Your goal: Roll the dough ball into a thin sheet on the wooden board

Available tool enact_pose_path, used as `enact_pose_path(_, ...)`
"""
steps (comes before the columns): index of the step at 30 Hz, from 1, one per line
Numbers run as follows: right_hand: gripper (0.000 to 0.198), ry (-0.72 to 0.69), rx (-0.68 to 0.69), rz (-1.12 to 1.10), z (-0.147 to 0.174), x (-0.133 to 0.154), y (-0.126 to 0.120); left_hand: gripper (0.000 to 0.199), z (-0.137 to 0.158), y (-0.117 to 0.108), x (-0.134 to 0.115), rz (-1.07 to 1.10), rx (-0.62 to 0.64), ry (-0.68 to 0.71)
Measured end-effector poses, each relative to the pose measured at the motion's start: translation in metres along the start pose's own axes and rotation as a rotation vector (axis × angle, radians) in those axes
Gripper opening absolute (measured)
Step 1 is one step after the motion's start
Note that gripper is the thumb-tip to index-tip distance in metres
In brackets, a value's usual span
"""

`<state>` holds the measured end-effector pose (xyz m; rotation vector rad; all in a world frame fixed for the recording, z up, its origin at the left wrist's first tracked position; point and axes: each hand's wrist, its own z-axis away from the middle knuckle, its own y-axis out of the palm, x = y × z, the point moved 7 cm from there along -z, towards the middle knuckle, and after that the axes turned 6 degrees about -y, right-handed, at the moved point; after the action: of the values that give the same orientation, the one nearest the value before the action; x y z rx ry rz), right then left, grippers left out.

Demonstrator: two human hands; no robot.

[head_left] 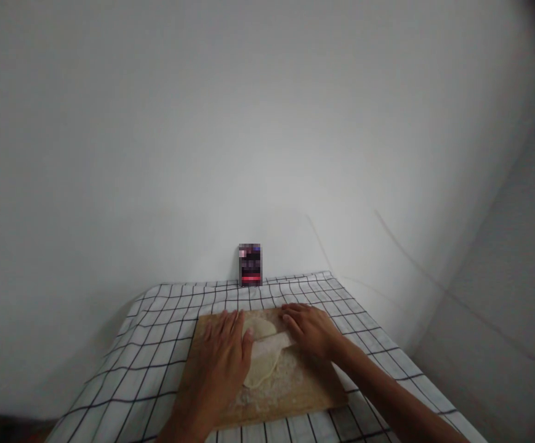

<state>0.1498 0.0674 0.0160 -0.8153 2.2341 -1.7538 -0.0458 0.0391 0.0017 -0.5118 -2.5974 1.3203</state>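
Note:
A pale, flour-dusted rolling pin point(271, 344) lies across a flattened sheet of dough point(261, 371), which shows both in front of and behind it. My left hand point(228, 347) rests flat over the pin's left end, fingers stretched forward and the thumb a little apart. Over the right end lies my right hand point(311, 329), palm down with its fingers extended. Both ends of the pin are hidden under my hands. Beneath everything is a wooden board point(304, 394) with flour scattered on its surface.
A white tablecloth point(151, 344) with dark grid lines covers the table under the board. A phone-like upright object point(250, 264) with a blurred screen leans against the white wall point(258, 123) at the back. Cable-like lines run along the wall at right.

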Motion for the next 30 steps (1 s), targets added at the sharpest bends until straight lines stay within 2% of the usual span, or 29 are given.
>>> enact_pose_path(6, 0.054, 0.012, -0.104, -0.064, 0.034, 0.007, 0.009, 0.050, 0.016, -0.004, -0.014, -0.051, -0.102, 0.109)
enact_pose_path(11, 0.053, -0.008, -0.115, -0.061, 0.063, 0.022, 0.014, 0.051, 0.035, -0.010, -0.017, -0.012, -0.104, 0.122)
enact_pose_path(14, 0.051, -0.015, -0.116, -0.057, 0.069, 0.025, 0.012, 0.052, 0.040, -0.010, -0.018, -0.008, -0.090, 0.139)
enact_pose_path(18, 0.048, 0.007, -0.095, 0.001, 0.049, 0.025, 0.004, 0.049, 0.030, 0.008, -0.006, 0.009, -0.053, 0.101)
enact_pose_path(23, 0.047, 0.185, 0.018, 0.148, 0.013, 0.012, -0.008, 0.047, 0.006, 0.030, 0.014, -0.023, 0.071, 0.035)
enact_pose_path(26, 0.046, 0.162, 0.042, 0.154, -0.001, 0.009, -0.013, 0.045, -0.002, 0.032, 0.018, -0.048, 0.102, 0.053)
enact_pose_path(30, 0.046, 0.142, 0.058, 0.140, -0.006, 0.004, -0.011, 0.043, -0.005, 0.031, 0.017, -0.053, 0.067, 0.051)
